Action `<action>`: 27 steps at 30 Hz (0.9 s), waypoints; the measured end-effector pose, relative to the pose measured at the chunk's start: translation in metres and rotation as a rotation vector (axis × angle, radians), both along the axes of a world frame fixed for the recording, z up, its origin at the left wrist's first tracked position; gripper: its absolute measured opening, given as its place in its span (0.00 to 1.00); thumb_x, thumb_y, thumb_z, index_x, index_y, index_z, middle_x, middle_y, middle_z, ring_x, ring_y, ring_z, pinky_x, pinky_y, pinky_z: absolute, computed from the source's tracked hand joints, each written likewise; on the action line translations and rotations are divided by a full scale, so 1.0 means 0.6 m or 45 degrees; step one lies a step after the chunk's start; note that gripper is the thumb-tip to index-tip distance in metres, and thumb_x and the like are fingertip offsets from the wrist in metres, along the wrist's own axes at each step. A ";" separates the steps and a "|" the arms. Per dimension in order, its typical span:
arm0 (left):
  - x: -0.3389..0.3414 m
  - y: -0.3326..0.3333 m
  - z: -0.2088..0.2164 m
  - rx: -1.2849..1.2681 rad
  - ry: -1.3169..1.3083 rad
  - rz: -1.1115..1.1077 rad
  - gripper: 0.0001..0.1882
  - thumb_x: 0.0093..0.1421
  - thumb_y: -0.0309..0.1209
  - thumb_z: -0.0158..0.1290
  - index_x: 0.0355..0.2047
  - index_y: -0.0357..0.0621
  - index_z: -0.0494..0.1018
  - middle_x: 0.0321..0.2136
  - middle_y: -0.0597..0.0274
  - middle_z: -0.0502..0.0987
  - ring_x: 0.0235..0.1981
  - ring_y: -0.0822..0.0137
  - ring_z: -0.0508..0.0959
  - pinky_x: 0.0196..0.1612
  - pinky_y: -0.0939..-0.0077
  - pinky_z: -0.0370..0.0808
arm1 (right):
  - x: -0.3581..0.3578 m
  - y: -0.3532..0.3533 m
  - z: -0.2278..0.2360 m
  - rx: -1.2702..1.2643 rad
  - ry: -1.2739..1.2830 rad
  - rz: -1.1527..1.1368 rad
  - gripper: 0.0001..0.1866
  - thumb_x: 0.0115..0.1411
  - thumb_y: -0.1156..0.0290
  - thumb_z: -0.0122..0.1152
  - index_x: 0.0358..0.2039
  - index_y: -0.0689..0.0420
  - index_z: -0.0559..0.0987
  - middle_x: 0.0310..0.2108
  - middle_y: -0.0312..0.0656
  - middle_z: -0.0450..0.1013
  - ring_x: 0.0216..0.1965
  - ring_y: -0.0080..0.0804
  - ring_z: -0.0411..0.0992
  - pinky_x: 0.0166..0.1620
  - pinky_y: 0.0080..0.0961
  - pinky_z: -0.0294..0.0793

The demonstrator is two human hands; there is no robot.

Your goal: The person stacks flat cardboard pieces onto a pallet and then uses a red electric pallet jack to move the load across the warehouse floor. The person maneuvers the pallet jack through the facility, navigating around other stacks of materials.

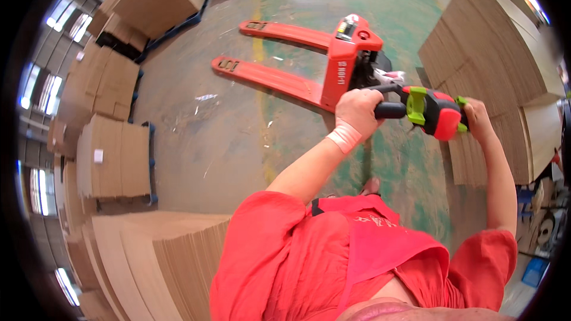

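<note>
A red electric pallet jack (339, 74) stands in front of me, its two red forks (270, 77) pointing to the far left. Its control handle (437, 113) is black and red with lime-green levers and reaches back toward me. My left hand (357, 110), with a pale band around the wrist, is wrapped round the black grip on the handle's left side. At the handle's right end, my right hand (477, 120) is closed on the other grip, which the fingers mostly hide. The forks carry nothing.
Tall stacks of flat cardboard (485, 65) stand close on my right. More cardboard piles (116, 154) on blue pallets line the left side, and another stack (190, 255) is right by my left arm. Paper scraps (206, 97) lie on the worn green floor (410, 184).
</note>
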State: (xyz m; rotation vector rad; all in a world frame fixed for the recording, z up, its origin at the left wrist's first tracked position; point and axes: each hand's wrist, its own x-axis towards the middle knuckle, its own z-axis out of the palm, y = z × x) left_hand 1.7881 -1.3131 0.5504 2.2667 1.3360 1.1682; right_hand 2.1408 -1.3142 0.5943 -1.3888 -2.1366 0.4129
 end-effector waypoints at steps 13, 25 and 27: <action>0.087 -0.001 -0.085 0.249 -0.079 0.120 0.18 0.36 0.29 0.66 0.29 0.45 0.74 0.26 0.55 0.76 0.30 0.51 0.77 0.32 0.64 0.74 | 0.061 0.062 -0.043 -0.302 0.270 0.062 0.25 0.64 0.51 0.49 0.17 0.57 0.65 0.17 0.28 0.58 0.21 0.16 0.55 0.26 0.20 0.58; 0.187 0.023 -0.222 0.385 -0.131 0.188 0.16 0.39 0.32 0.66 0.28 0.46 0.74 0.25 0.57 0.76 0.29 0.53 0.77 0.32 0.63 0.73 | 0.154 0.137 -0.152 -0.137 0.149 0.133 0.22 0.64 0.58 0.47 0.18 0.60 0.65 0.17 0.31 0.59 0.22 0.18 0.56 0.27 0.22 0.60; 0.207 0.031 -0.244 0.417 -0.144 0.153 0.16 0.39 0.32 0.67 0.28 0.46 0.74 0.26 0.57 0.76 0.29 0.53 0.77 0.32 0.63 0.73 | 0.188 0.155 -0.184 -0.111 0.165 0.135 0.21 0.64 0.58 0.45 0.20 0.62 0.66 0.18 0.32 0.60 0.23 0.19 0.57 0.28 0.22 0.61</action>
